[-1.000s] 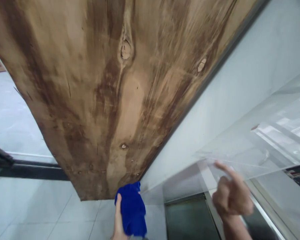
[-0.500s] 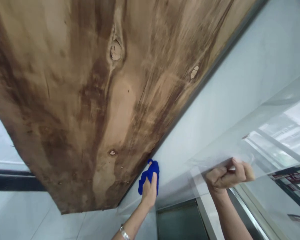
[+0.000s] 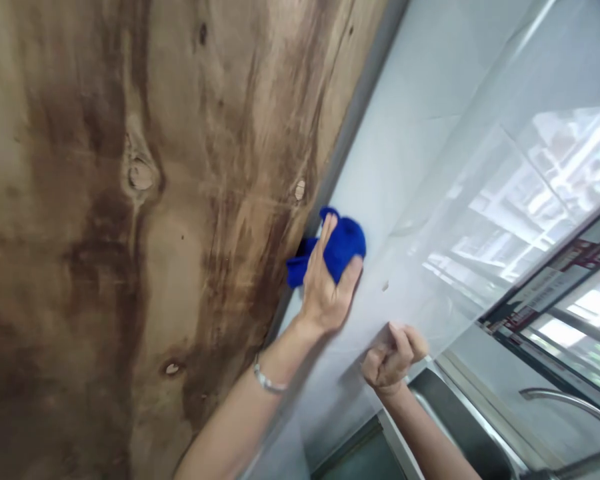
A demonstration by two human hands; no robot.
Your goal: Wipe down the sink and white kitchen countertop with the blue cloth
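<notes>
My left hand, with a silver bracelet on the wrist, is closed on a bunched blue cloth. It presses the cloth against the white wall surface, right beside the edge of a wooden board. Lower right, my right hand is closed with fingers curled, pinching a clear plastic film. The film stretches up and right from that hand, and window light glares on it. Its exact lower edge is hard to make out.
Below my right hand lie a steel sink and a curved faucet. A window with a dark printed strip fills the right side. A grey strip runs between board and wall.
My left hand has slid the cloth upward along the board's edge. The right hand keeps its pinch on the film. The view has shifted, showing more of the window and sink.
</notes>
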